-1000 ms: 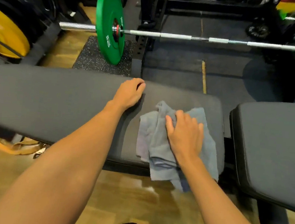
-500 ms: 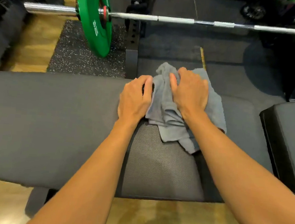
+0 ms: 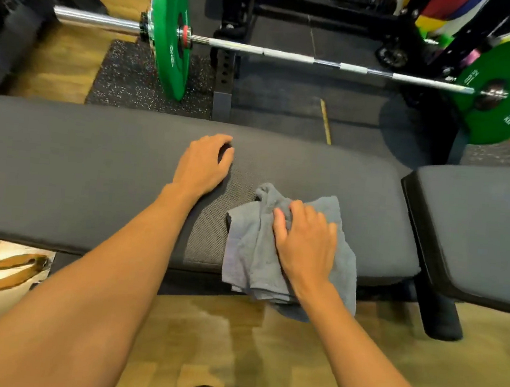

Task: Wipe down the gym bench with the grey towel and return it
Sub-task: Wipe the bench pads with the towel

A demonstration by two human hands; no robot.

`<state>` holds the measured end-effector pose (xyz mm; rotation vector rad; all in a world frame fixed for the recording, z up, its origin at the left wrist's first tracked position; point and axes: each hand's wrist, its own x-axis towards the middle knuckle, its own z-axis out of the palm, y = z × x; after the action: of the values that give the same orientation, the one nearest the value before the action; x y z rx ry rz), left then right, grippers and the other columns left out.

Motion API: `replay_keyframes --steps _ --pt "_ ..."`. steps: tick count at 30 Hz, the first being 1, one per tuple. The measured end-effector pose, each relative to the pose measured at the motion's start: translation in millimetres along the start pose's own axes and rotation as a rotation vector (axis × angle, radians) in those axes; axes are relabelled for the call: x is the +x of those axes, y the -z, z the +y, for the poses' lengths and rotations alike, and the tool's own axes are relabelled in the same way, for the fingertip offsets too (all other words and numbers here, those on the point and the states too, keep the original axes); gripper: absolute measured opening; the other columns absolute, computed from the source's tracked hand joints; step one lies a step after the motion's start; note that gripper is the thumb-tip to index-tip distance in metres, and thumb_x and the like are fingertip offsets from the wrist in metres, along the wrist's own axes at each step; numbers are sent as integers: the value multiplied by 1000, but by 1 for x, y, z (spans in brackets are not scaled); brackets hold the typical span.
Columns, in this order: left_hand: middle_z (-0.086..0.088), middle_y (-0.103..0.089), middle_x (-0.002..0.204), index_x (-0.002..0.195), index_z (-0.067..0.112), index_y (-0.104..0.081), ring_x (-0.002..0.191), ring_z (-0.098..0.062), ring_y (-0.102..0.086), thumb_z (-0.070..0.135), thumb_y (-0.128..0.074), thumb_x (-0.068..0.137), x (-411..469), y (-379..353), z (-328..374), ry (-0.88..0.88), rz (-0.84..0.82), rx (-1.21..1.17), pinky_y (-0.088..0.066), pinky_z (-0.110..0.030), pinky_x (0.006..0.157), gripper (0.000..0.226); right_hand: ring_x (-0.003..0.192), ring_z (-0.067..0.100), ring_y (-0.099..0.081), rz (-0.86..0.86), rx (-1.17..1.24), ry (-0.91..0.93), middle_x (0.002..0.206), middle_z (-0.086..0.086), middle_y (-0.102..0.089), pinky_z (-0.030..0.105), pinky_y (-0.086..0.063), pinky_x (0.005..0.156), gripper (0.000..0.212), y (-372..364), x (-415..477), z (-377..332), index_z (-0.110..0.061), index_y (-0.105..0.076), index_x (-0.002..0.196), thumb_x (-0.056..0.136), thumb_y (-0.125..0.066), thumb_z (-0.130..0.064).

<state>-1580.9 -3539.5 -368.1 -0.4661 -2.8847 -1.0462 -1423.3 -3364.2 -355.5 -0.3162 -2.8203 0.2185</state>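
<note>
A long dark grey gym bench (image 3: 64, 170) runs across the view. The crumpled grey towel (image 3: 250, 254) lies on its near right part, one corner hanging over the near edge. My right hand (image 3: 303, 244) presses on the towel, fingers curled into its folds. My left hand (image 3: 202, 164) rests flat on the bench pad to the left of the towel, fingers loosely bent, holding nothing.
A second bench pad (image 3: 475, 231) sits to the right across a narrow gap. Behind the bench a barbell (image 3: 290, 56) with green plates (image 3: 169, 34) rests near the floor by a black rack (image 3: 226, 67). A tan strap (image 3: 3, 273) lies on the wooden floor at left.
My right hand has dragged the towel from the bench's far edge back to the near edge. My left hand stayed on the pad, now apart from the towel.
</note>
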Motion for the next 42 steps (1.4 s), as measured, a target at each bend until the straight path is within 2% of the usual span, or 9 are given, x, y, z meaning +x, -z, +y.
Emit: replay_keyframes --steps 5,14,19,21,26,31,36,39,42 --pt "-7 -66 106 110 12 -60 96 -30 -58 25 -42 96 5 -1 -9 -71 98 56 -40 -41 93 27 63 27 -50 -12 -23 -2 65 4 -56 40 -37 61 32 -17 41 -11 -17 -52 79 97 -42 -41" --pt "-3 -60 128 139 18 -43 110 -20 -54 22 -33 99 9 -3 -11 14 131 -19 -36 -32 96 42 79 37 -57 39 -17 47 86 15 -66 44 -35 74 38 -79 206 -49 -9 -57 93 99 -36 -41" --pt "-10 -64 105 111 11 -55 95 -29 -53 13 -34 91 5 6 -7 70 90 -71 -34 -33 79 30 80 37 -57 21 13 45 84 16 -65 43 -33 70 35 -54 143 -53 -10 -54 90 99 -39 -40" --pt "-16 -65 107 102 5 -55 98 -34 -54 6 -36 88 3 13 -8 88 39 -76 -39 -42 84 23 74 36 -56 -7 43 61 77 13 -63 40 -28 65 31 -36 95 -49 -13 -52 82 97 -45 -39" --pt "-12 -63 119 114 9 -61 112 -32 -55 11 -45 94 10 46 -40 68 29 140 -32 -44 109 26 56 24 -46 -65 46 180 61 0 -50 36 -28 57 31 -9 -9 -54 -22 -44 72 92 -42 -45" --pt "-9 -62 130 117 10 -65 127 -25 -52 8 -49 94 24 59 -75 108 115 77 -28 -39 114 28 55 24 -42 -41 58 215 57 -1 -47 37 -30 57 33 -29 29 -67 -21 -47 70 94 -42 -43" --pt "-2 -69 110 102 20 -65 103 -13 -52 11 -49 90 28 45 -88 109 261 62 -40 -34 98 21 69 33 -56 1 115 201 69 9 -62 39 -28 63 32 -85 167 -126 -15 -54 78 95 -42 -39" --pt "12 -48 76 78 32 -39 72 -9 -34 22 -48 91 29 47 -85 155 272 60 -36 -31 68 18 83 35 -59 -101 124 214 88 10 -67 39 -25 67 33 -110 226 -153 -13 -56 92 99 -37 -39" --pt "18 -34 69 76 31 -34 69 -9 -30 21 -48 87 27 50 -82 157 281 104 -26 -29 64 21 78 35 -59 -36 130 221 84 12 -68 41 -32 68 37 -115 228 -157 -11 -57 91 99 -36 -40"
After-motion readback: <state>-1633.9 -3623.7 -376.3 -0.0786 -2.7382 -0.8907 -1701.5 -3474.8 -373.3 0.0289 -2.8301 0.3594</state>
